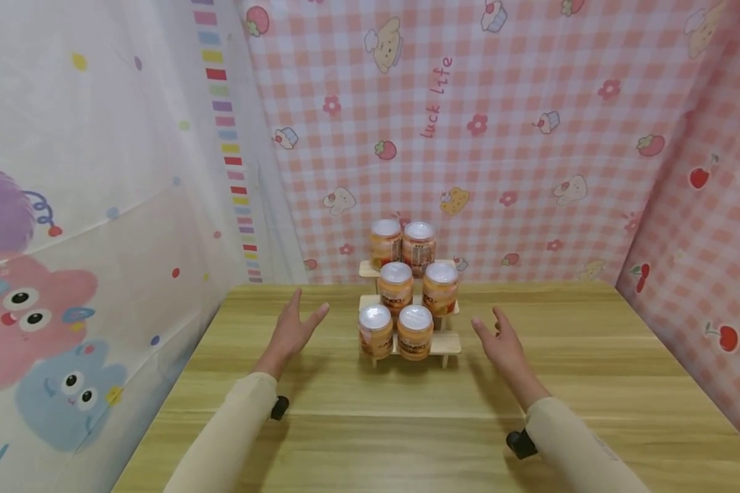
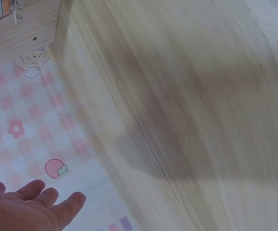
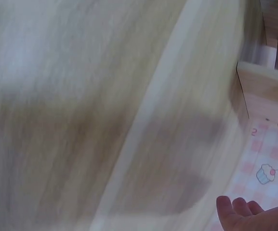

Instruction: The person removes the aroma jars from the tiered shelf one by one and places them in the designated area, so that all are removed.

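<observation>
Several orange jars with silvery lids stand in pairs on a three-tier wooden rack [image 1: 447,344] in the head view. On the bottom step are a left jar [image 1: 376,333] and a right jar [image 1: 415,334]; two more stand on the middle step and two on the top. My left hand [image 1: 292,333] hovers to the left of the rack, fingers and thumb spread, holding nothing. To the right of the rack my right hand [image 1: 502,346] is held out, also touching nothing. The left wrist view catches a corner of the rack [image 2: 28,36]; the right wrist view shows its side [image 3: 264,89].
Under everything lies a wood-grain table [image 1: 370,438]. A pink checked cloth [image 1: 506,82] hangs behind it and another [image 1: 703,226] at the right. On the left is a white sheet with cartoon figures [image 1: 129,260].
</observation>
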`<state>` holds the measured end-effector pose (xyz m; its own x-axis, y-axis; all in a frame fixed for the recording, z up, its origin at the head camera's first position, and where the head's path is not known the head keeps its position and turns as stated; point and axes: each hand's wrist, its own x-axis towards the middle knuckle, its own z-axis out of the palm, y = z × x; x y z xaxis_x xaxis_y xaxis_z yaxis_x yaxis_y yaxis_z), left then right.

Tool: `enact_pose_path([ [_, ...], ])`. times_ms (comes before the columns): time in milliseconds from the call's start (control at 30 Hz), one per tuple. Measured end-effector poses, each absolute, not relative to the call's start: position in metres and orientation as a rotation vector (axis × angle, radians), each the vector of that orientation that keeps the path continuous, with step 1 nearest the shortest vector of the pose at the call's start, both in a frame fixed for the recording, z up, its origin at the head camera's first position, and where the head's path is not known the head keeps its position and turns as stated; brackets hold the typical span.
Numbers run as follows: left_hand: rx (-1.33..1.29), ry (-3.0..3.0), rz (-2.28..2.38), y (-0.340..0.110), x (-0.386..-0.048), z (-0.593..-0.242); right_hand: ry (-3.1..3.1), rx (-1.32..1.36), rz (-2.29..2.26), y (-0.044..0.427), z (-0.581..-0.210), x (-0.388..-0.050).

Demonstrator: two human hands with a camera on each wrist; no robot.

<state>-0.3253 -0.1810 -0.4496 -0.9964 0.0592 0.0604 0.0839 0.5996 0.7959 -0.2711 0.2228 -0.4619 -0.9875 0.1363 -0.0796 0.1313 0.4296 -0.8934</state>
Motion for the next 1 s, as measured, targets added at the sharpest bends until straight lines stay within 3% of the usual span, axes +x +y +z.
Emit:
enact_pose_path([
  [1000,-0.078,-2.649,-1.642,-0.154,-0.325,-0.439,-2.244,-0.332,2.212,0.185,-0.501,-0.263],
])
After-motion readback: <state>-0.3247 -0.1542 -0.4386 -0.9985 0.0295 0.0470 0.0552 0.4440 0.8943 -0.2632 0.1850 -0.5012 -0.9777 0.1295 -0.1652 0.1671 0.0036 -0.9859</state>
